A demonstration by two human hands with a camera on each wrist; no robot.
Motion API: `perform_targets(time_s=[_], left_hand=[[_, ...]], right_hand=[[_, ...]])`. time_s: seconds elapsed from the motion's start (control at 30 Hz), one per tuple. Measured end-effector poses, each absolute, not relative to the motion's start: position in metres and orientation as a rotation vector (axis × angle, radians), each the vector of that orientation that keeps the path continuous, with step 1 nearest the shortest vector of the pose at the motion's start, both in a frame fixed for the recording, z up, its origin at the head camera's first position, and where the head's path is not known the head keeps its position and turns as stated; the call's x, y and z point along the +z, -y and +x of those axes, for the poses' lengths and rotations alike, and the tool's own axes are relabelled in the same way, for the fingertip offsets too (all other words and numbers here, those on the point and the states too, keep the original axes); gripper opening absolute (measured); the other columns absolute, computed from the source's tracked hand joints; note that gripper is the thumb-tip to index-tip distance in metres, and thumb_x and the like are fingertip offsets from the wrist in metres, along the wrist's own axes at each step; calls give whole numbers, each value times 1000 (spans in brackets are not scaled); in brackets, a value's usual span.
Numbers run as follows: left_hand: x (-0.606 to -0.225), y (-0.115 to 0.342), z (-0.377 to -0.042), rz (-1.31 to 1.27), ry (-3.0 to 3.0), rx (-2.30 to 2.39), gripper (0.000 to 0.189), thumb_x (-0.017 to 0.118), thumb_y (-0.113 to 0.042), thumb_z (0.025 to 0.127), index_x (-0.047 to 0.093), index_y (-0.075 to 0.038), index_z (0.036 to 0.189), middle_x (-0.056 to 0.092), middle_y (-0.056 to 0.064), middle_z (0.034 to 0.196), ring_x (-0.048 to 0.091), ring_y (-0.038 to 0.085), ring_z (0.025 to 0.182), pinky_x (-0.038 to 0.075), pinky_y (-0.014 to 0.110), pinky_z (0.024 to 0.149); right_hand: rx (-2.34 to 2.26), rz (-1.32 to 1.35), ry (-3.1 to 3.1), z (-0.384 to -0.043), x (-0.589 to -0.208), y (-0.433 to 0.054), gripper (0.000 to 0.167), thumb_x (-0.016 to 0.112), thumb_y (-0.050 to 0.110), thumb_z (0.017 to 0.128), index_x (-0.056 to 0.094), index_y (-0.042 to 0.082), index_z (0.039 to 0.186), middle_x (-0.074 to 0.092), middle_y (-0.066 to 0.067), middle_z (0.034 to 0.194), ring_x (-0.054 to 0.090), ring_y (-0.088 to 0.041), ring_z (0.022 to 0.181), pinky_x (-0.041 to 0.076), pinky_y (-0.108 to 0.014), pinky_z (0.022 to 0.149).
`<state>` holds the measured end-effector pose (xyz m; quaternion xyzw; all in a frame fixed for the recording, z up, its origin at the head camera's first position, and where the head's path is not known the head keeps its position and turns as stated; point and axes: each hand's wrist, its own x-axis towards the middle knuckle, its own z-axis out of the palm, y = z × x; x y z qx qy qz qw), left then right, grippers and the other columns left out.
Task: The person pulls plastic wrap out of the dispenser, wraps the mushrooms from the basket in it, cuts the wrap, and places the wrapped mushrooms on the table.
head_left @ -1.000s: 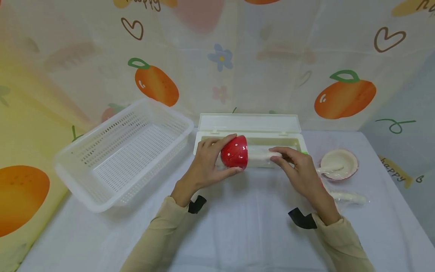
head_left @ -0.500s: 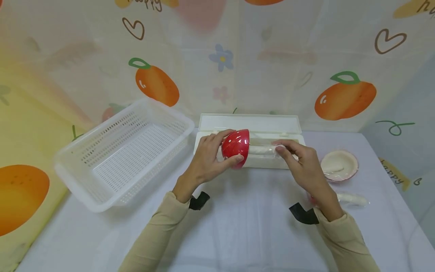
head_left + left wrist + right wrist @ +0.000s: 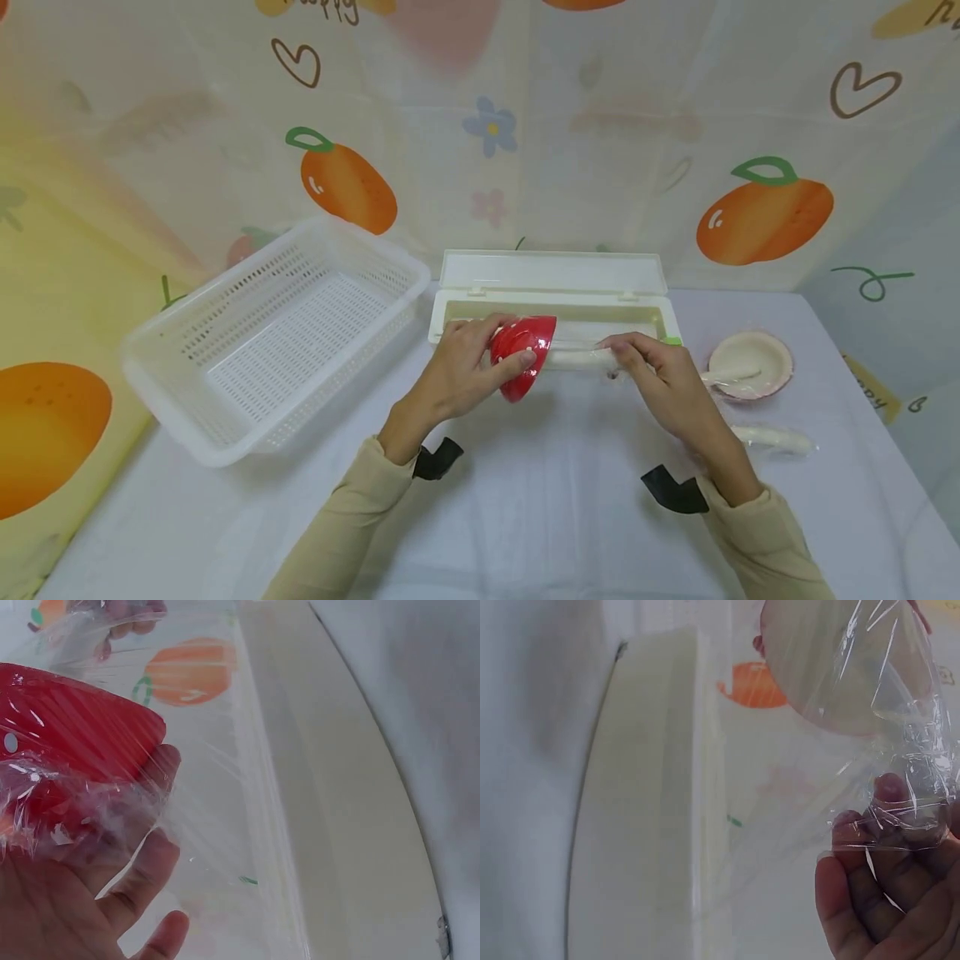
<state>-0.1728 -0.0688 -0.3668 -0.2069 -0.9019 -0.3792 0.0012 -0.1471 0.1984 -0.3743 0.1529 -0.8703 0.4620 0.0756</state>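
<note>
My left hand (image 3: 457,375) grips a red bowl (image 3: 528,337) with white dots, tipped on its side with its mouth facing right. Clear cling film (image 3: 926,746) is wrapped over the bowl and bunches around it in the left wrist view. With the fingertips of my right hand (image 3: 667,383) I pinch the film's loose end, pulled out to the right of the bowl. Through the film, the bowl's pale inside (image 3: 817,682) shows in the right wrist view. Both hands are in front of a long white cling film box (image 3: 555,271) whose lid stands up.
A white slotted plastic basket (image 3: 202,433) stands at the left. To the right sits a cream bowl (image 3: 738,354) with a film-wrapped spoon (image 3: 731,375) over it. Nearer me lies a pale, film-wrapped long object (image 3: 776,437), partly behind my right wrist. A printed cloth hangs behind the table.
The bowl rose slightly, then came down and tipped further, its mouth turning downward to the right. My right hand has shifted slightly right and down, still pinching the film.
</note>
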Motion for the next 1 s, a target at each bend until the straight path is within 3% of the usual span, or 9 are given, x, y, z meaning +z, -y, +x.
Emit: perform_targets(time_s=[0.1, 0.3, 0.37, 0.47, 0.6, 0.77, 1.0], left_hand=[[-368, 70, -170, -628, 2876, -1194, 55, 61, -48, 88, 57, -15, 132, 69, 1, 108, 58, 21, 106, 52, 38, 87], [-372, 72, -166, -610, 2957, -1302, 49, 61, -48, 90, 59, -17, 128, 67, -3, 96, 57, 19, 99, 55, 28, 68], [-375, 73, -165, -627, 2966, -1315, 47, 60, -47, 91, 59, -18, 127, 67, -4, 93, 59, 18, 96, 55, 28, 69], [-381, 73, -163, -650, 2984, -1255, 48, 59, -50, 91, 59, -18, 128, 68, -6, 93, 60, 16, 96, 50, 33, 83], [-393, 73, -161, -677, 3034, -1119, 58, 58, -56, 90, 55, -19, 135, 69, -2, 106, 60, 17, 104, 39, 40, 97], [-407, 72, -160, -698, 3110, -954, 66, 60, -62, 86, 52, -23, 139, 67, 1, 116, 56, 21, 112, 42, 43, 95], [-416, 71, -161, -733, 3067, -869, 64, 67, -59, 82, 58, -24, 134, 56, 4, 122, 49, 20, 115, 48, 41, 91]], right_hand=[[1386, 476, 2650, -145, -379, -198, 25, 52, 19, 103, 71, 4, 111, 65, -4, 83, 50, -6, 74, 41, -21, 62], [1428, 500, 2712, -138, -387, -198, 27, 50, 19, 104, 69, 3, 113, 67, -6, 88, 55, -8, 78, 43, -21, 64], [1473, 519, 2713, -137, -393, -198, 26, 50, 19, 104, 69, 2, 112, 65, -6, 87, 55, -10, 77, 43, -22, 64], [1520, 549, 2732, -138, -403, -200, 26, 49, 18, 105, 68, 2, 113, 63, -7, 91, 55, -14, 81, 45, -23, 66], [1546, 567, 2765, -140, -418, -201, 27, 48, 19, 105, 66, 2, 114, 61, -7, 93, 54, -12, 85, 47, -24, 71], [1563, 595, 2772, -141, -434, -205, 24, 48, 15, 105, 66, 1, 111, 62, -5, 90, 57, -3, 83, 50, -23, 75], [1564, 617, 2830, -144, -446, -207, 20, 51, 15, 103, 65, 3, 109, 63, -1, 83, 57, -6, 78, 50, -23, 72]])
